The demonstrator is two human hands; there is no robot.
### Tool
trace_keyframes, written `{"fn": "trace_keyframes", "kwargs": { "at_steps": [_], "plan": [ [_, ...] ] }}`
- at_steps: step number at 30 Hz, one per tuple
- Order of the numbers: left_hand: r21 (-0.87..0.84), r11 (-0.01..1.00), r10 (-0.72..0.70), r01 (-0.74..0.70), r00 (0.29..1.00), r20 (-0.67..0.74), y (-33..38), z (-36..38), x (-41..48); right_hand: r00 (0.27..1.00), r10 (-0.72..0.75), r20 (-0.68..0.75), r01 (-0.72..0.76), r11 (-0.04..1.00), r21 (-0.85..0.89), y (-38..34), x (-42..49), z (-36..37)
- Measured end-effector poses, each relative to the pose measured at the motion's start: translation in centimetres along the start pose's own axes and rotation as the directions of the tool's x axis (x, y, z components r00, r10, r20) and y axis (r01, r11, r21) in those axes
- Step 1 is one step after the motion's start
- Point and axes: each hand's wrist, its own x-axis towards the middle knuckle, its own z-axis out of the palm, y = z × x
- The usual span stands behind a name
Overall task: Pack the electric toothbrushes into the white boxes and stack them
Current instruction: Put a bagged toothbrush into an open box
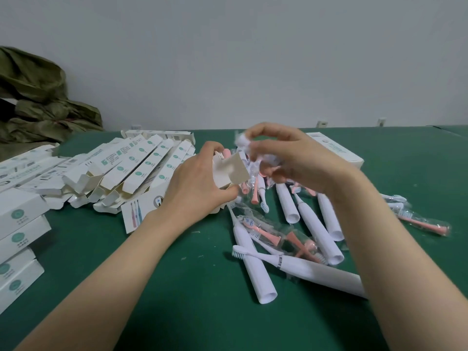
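Note:
My left hand (200, 181) grips a white box (234, 171) by its open end, flaps standing out toward the right. My right hand (286, 155) pinches a clear plastic packet of brush heads (247, 145) just above and right of that opening. Below the hands, several white electric toothbrushes (255, 264) lie loose on the green table (177, 287), mixed with bagged pink brush heads (268, 235). The box's far end is hidden behind my left hand.
Several open white boxes (136, 168) lie in a fanned heap at the left. Closed boxes form a stack (17, 239) at the left edge. Another closed box (336, 150) sits behind my right hand. A green cloth bundle (38, 97) fills the back left corner.

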Motion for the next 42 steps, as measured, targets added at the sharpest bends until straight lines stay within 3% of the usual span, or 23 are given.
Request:
{"fn": "trace_keyframes", "kwargs": {
  "at_steps": [2, 4, 5, 7, 11, 15, 17, 21, 25, 28, 31, 34, 36, 39, 42],
  "plan": [
    [-0.002, 1.0, -0.016, 0.016, 1.0, -0.008, 0.1, 0.0, 0.0, 0.996, -0.038, -0.077, 0.012, 0.946, -0.323, 0.4, 0.5, 1.7],
    [-0.031, 0.999, -0.024, 0.024, 1.0, 0.002, 0.1, 0.0, 0.0, 0.967, -0.118, -0.224, -0.056, 0.763, -0.644, 1.1, 1.2, 2.5],
    [-0.036, 0.999, -0.023, 0.024, 1.0, 0.02, 0.2, 0.1, 0.0, 0.953, -0.153, -0.263, -0.088, 0.688, -0.72, 1.3, 1.4, 2.8],
    [-0.031, 0.999, -0.008, 0.01, 0.998, 0.06, 0.5, 0.2, -0.2, 0.948, -0.19, -0.254, -0.076, 0.643, -0.762, 1.3, 1.5, 3.4],
    [-0.074, 0.997, 0.015, -0.008, 0.996, 0.09, 1.0, 0.2, -0.2, 0.963, -0.215, -0.164, 0.027, 0.679, -0.734, 1.0, 1.2, 3.8],
    [-0.076, 0.997, 0.008, -0.004, 0.999, 0.048, 1.3, -0.1, -0.1, 0.971, -0.109, -0.213, 0.037, 0.948, -0.315, 0.9, 1.2, 2.9],
    [-0.049, 0.999, 0.01, -0.008, 1.0, 0.024, 1.5, 0.0, -0.2, 0.937, -0.146, -0.318, 0.093, 0.98, -0.176, 1.2, 1.5, 3.0],
    [-0.002, 1.0, 0.025, -0.025, 0.999, -0.035, 1.3, 0.0, -0.4, 0.825, -0.35, -0.443, 0.199, 0.915, -0.352, 2.2, 2.0, 3.9],
    [-0.013, 0.999, 0.032, -0.033, 0.998, -0.049, 1.2, 0.0, -0.3, 0.711, -0.518, -0.475, 0.255, 0.82, -0.513, 2.8, 2.2, 4.3],
    [-0.031, 0.999, 0.012, -0.014, 0.999, -0.053, 1.1, -0.2, -0.2, 0.742, -0.512, -0.433, 0.229, 0.801, -0.553, 3.3, 2.3, 4.6],
    [-0.093, 0.996, 0.005, -0.01, 0.999, -0.053, 1.0, -0.3, -0.2, 0.722, -0.498, -0.48, 0.269, 0.841, -0.469, 3.1, 2.2, 4.6],
    [-0.091, 0.996, 0.009, -0.013, 0.999, -0.049, 1.2, -0.3, -0.3, 0.761, -0.477, -0.441, 0.24, 0.837, -0.491, 3.0, 2.2, 4.4],
    [-0.094, 0.995, 0.012, -0.018, 0.998, -0.061, 1.2, -0.2, -0.3, 0.716, -0.474, -0.513, 0.219, 0.85, -0.48, 3.2, 2.3, 4.2],
    [-0.123, 0.992, 0.004, -0.017, 0.994, -0.107, 1.3, -0.4, -0.3, 0.622, -0.379, -0.685, 0.243, 0.925, -0.291, 3.4, 2.3, 4.5],
    [-0.131, 0.991, -0.01, -0.011, 0.987, -0.158, 1.4, -0.4, -0.2, 0.602, -0.373, -0.706, 0.267, 0.927, -0.262, 3.7, 2.3, 5.4]
  ]
}}
